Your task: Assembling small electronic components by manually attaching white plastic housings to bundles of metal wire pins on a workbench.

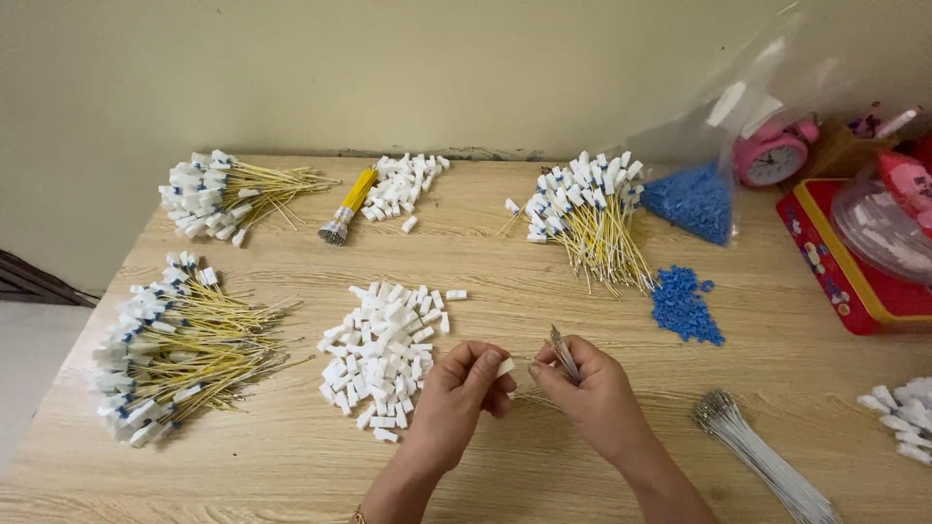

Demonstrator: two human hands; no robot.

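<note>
while the left hand [464, 388] pinches a white connector [504, 367], the right hand [587, 388] grips thin wires [563, 353].

— What ran out of the picture?
— The grey wire bundle [762, 456] at five o'clock was cut by the bottom edge; the white pieces [901, 412] at four o'clock by the right.
— And the pink clock [774, 155]?
— Blurred behind the clear bag [738, 107].

The single head view looks steeply down from the near side of the wooden table [544, 291]. It faces the far wall [388, 68] (closely enough that the tabletop fills most of it).
</note>
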